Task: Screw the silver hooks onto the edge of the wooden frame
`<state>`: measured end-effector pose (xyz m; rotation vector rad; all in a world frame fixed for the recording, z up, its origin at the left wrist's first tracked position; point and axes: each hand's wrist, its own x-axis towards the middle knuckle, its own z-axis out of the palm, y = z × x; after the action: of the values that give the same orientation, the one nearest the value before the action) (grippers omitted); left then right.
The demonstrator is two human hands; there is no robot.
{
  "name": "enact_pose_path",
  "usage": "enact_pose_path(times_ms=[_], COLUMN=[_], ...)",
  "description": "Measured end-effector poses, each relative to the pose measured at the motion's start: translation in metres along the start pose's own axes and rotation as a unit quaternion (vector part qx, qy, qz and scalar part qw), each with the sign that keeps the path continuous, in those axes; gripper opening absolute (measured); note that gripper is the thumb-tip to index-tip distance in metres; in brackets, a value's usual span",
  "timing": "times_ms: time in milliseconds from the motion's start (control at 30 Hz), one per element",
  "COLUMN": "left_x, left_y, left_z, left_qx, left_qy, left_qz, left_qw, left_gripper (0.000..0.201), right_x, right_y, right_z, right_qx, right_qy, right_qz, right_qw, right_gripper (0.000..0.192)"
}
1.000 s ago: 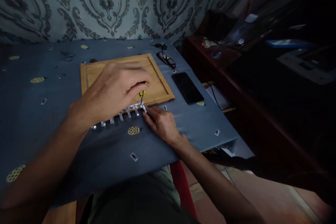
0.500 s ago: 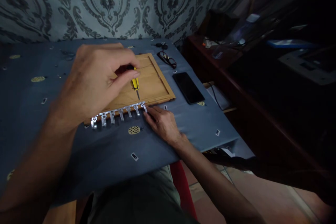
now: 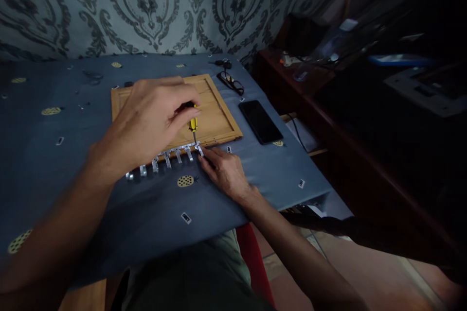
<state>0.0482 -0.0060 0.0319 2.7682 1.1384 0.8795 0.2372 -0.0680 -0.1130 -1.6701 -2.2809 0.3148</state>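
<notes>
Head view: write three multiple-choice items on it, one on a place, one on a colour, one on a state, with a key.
1. Where does the phone lie?
A. right of the wooden panel
B. on the panel
C. on the floor

2. What colour is the screwdriver handle?
A. red
B. yellow
C. green

3. How is the left hand?
A. flat on the cloth
B. open in the air
C. closed on the screwdriver

Key: 1 A, it rests on the blue cloth beside the panel; 2 B, yellow shows below the fingers; 3 C, the fingers pinch its top.
</notes>
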Motion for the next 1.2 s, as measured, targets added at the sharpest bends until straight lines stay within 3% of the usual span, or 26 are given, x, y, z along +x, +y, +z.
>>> enact_pose_path(times_ms=[667, 1067, 1200], left_x=[0.0015, 0.0003, -0.0001], left_y=[0.0009, 0.0005, 0.0031], left_z=[0.0022, -0.0012, -0.0001], left_qx=[-0.003, 0.021, 0.010], left_qy=[-0.028, -0.060, -0.050], left_qz=[-0.004, 0.051, 0.020], left_qw=[1.000, 0.997, 0.998], left_gripper=[0.011, 0.015, 0.010], right_x=[0.0006, 0.0004, 0.0001], right_y=[-0.0005, -0.0013, -0.0014], right_z=[-0.0003, -0.0007, -0.0019], right_qx=[-0.003, -0.002, -0.004], right_qy=[0.000, 0.000, -0.002], right_qz=[0.001, 0.002, 0.001], right_qw=[1.000, 1.000, 1.000], right_gripper=[0.037, 0.038, 0.039])
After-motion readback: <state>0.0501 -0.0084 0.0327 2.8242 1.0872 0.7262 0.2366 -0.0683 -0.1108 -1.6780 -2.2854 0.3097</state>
